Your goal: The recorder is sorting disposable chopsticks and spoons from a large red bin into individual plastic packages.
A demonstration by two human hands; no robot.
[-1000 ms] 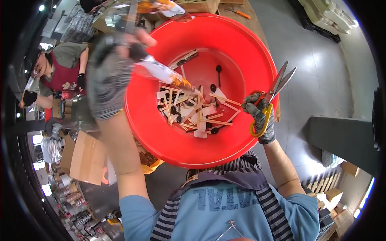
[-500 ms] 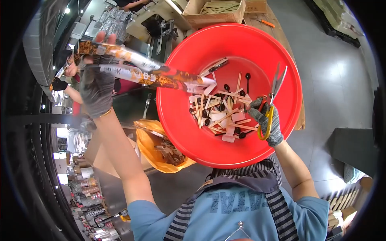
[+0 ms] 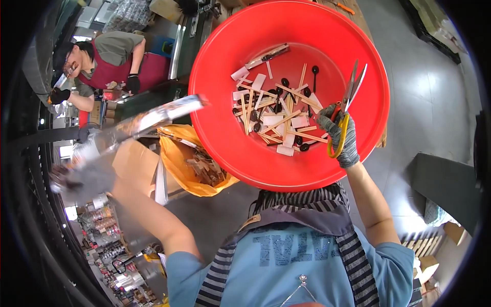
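Packet (image 3: 158, 117) swung left, aslant toward tub (image 3: 281, 170), left hand (image 3: 88, 180), grip unclear, right hand (image 3: 350, 146) gripping scissors (image 3: 348, 97)

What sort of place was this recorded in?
Probably a packing workshop: a large red basin holds wooden chopsticks and black spoons, a co-worker wears black gloves and a dark red apron, and the right hand holds scissors.

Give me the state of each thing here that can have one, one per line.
Scissors: blades open
Right hand: gloved, closed around the scissors
Left hand: blurred, grip unclear
Long packaging: blurred
Red tub: open-topped
Wooden sticks: loose, crisscrossed in the tub
Black spoons: scattered among the sticks
Orange bag: open, brown pieces inside
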